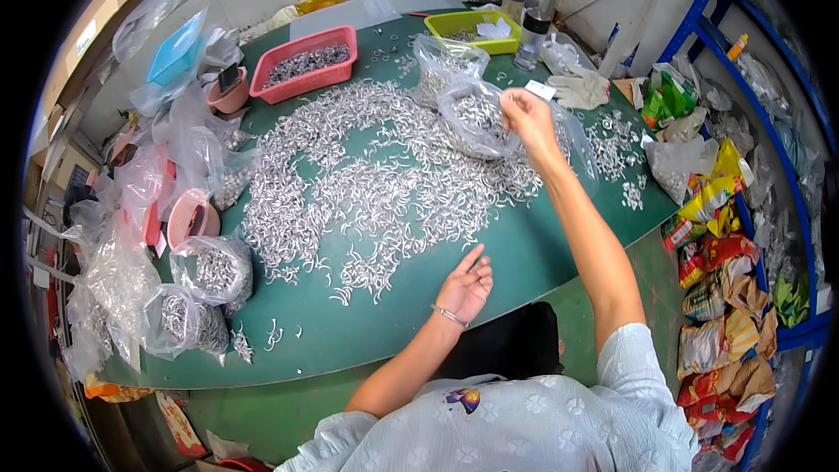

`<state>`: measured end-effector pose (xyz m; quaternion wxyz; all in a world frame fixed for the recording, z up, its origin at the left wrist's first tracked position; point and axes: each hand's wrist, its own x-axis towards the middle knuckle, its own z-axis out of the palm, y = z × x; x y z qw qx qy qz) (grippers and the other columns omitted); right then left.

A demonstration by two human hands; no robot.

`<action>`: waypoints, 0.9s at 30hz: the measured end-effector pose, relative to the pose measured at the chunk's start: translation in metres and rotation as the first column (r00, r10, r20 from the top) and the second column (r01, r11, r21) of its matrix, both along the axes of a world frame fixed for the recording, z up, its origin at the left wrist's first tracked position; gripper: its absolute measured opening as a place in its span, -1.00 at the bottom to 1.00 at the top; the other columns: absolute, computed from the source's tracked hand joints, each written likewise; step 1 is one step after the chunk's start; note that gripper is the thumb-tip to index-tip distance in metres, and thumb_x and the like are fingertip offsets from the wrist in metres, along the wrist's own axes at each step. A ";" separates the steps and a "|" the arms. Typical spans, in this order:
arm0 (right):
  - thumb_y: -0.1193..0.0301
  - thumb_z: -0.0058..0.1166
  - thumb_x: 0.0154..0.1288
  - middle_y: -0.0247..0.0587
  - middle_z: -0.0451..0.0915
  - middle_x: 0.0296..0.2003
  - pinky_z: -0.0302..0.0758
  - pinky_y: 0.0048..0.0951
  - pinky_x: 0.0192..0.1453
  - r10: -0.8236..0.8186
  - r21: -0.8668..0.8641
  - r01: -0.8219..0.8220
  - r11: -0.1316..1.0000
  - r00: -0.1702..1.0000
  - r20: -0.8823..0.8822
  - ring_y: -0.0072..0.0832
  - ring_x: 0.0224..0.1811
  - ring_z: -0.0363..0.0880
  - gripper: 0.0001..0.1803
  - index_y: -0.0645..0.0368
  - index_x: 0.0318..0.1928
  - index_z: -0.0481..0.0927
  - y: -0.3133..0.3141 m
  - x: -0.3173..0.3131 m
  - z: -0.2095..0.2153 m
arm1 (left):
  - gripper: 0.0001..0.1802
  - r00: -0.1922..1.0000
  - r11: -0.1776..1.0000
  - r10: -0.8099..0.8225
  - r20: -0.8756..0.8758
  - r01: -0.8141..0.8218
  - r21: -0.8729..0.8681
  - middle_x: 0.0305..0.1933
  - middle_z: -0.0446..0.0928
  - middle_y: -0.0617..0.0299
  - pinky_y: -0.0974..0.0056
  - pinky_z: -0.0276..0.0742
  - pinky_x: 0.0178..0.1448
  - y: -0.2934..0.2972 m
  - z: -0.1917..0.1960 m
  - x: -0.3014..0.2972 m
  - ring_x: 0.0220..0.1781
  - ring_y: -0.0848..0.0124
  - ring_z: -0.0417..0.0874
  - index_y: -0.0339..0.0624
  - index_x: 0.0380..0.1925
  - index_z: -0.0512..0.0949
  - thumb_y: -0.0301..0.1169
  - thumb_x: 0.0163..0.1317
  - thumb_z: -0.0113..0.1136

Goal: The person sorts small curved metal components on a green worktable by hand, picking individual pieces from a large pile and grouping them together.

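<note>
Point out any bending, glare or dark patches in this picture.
Head view: the edge of the green table curves, the blue shelf bows, the picture's corners go black; same head view: curved metal pieces glint, clear bags at left catch pale highlights.

I see a clear plastic bag (478,148), mouth open and loaded with silvery pieces, its rim at the fingertips of the right hand (530,125). Loose, curved silvery pieces (376,210) spread leftward of it, reaching just beyond the left hand (465,288).
</note>
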<state>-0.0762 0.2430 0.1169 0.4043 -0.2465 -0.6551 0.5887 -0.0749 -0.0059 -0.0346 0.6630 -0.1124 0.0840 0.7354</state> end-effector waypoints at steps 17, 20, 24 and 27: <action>0.46 0.16 0.28 -0.39 0.59 -0.43 0.36 -0.60 -0.42 0.041 0.026 -0.041 0.999 0.999 0.033 -0.65 -0.48 0.49 -0.76 0.28 -0.07 0.60 0.071 -0.068 0.025 | -0.29 0.987 0.989 0.143 -0.068 -0.145 -0.027 0.25 0.39 0.10 0.14 0.39 0.33 -0.020 0.010 -0.045 0.23 0.24 0.45 -0.21 0.37 0.23 -0.67 0.12 -0.01; 0.45 0.12 0.34 -0.40 0.58 -0.43 0.32 -0.64 -0.40 0.048 0.039 -0.051 0.998 0.996 0.076 -0.67 -0.45 0.49 -0.75 0.27 -0.01 0.57 0.036 -0.014 0.014 | -0.38 0.969 0.976 0.148 -0.196 -0.175 -0.128 0.32 0.34 0.07 0.08 0.28 0.44 0.025 0.045 -0.068 0.33 0.20 0.38 -0.26 0.39 0.18 -0.45 0.32 -0.02; 0.45 0.06 0.41 -0.42 0.57 -0.42 0.30 -0.66 -0.39 0.056 -0.020 -0.055 0.998 0.996 0.063 -0.70 -0.43 0.48 -0.76 0.24 0.02 0.55 0.008 0.030 -0.005 | -0.31 0.833 0.969 0.244 -0.497 -0.230 0.091 0.52 0.04 -0.09 0.03 -0.09 0.59 0.118 0.102 -0.107 0.56 0.10 0.03 -0.29 0.45 0.04 -0.13 0.46 -0.15; 0.43 0.03 0.44 -0.43 0.57 -0.40 0.31 -0.67 -0.38 0.066 -0.088 -0.062 0.994 0.997 0.050 -0.71 -0.43 0.49 -0.78 0.23 0.01 0.56 0.002 0.047 -0.018 | -0.10 0.746 0.973 0.232 -0.624 -0.189 0.136 0.59 -0.22 -0.17 -0.01 -0.37 0.61 0.170 0.134 -0.124 0.63 0.08 -0.32 -0.31 0.48 -0.10 0.14 0.43 -0.17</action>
